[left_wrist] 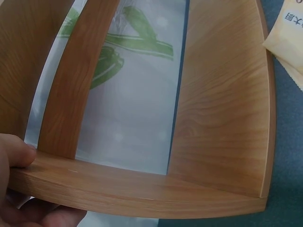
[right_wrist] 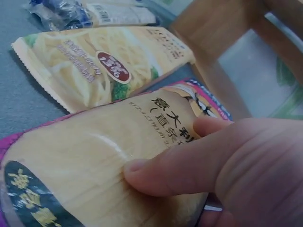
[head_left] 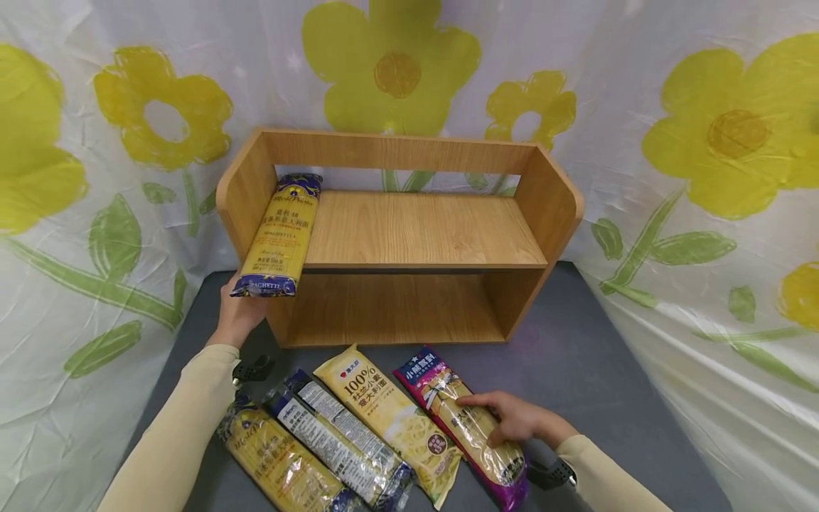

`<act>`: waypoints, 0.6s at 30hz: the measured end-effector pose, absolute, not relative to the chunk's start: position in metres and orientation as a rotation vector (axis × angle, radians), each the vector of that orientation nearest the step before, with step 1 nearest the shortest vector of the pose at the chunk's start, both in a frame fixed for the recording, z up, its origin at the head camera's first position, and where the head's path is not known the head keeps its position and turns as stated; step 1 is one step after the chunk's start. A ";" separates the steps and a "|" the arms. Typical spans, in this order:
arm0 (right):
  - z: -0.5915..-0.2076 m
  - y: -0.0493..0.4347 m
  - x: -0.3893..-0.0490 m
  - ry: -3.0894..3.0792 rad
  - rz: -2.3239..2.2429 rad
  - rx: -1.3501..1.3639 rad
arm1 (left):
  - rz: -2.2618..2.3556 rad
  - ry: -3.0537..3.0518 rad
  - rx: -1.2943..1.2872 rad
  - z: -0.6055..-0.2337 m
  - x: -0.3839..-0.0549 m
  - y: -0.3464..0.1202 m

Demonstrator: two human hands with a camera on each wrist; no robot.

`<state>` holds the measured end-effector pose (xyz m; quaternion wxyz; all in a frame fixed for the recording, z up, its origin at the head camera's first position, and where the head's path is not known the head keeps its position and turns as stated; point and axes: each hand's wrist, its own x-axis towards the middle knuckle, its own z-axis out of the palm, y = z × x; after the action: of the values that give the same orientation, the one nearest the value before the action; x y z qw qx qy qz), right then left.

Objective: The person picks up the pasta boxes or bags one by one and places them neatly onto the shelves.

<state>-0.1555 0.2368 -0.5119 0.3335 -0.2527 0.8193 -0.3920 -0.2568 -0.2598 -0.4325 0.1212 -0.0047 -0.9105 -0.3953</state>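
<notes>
My left hand (head_left: 239,311) grips the left side panel of a two-tier wooden shelf (head_left: 422,227). In the left wrist view the thumb lies on one face of the panel (left_wrist: 142,189) and the fingers curl on the other. Just above this hand in the head view, a yellow and blue spaghetti pack (head_left: 284,235) leans on the upper tier, its lower end jutting past the front edge. On the table, my right hand (head_left: 518,418) holds a pink and purple pasta pack (right_wrist: 85,156) by its right side, thumb and index finger on top; its other fingers are mostly hidden.
Left of the held pack lie a cream pasta pack (head_left: 393,419), a blue-ended pack with a white label (head_left: 345,444) and another yellow spaghetti pack (head_left: 281,462), all slanted on the dark table (head_left: 614,398). A flower-printed curtain (head_left: 678,284) surrounds the table.
</notes>
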 end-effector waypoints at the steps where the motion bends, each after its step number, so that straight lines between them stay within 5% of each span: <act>1: -0.512 0.237 -0.154 2.147 -1.024 -0.651 | -1.148 -2.657 -0.010 -0.434 -0.257 -0.260; 12: -0.521 0.256 -0.140 2.084 -1.243 -0.612 | -1.136 -2.668 0.031 -0.438 -0.258 -0.252; 18: -0.495 0.252 -0.135 2.179 -1.194 -0.628 | -1.101 -2.676 -0.001 -0.441 -0.257 -0.251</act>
<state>-0.1349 0.2517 -0.4955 0.2854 -0.2349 0.8150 -0.4464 -0.2566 -0.2512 -0.4407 0.1237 -0.0002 -0.9176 -0.3777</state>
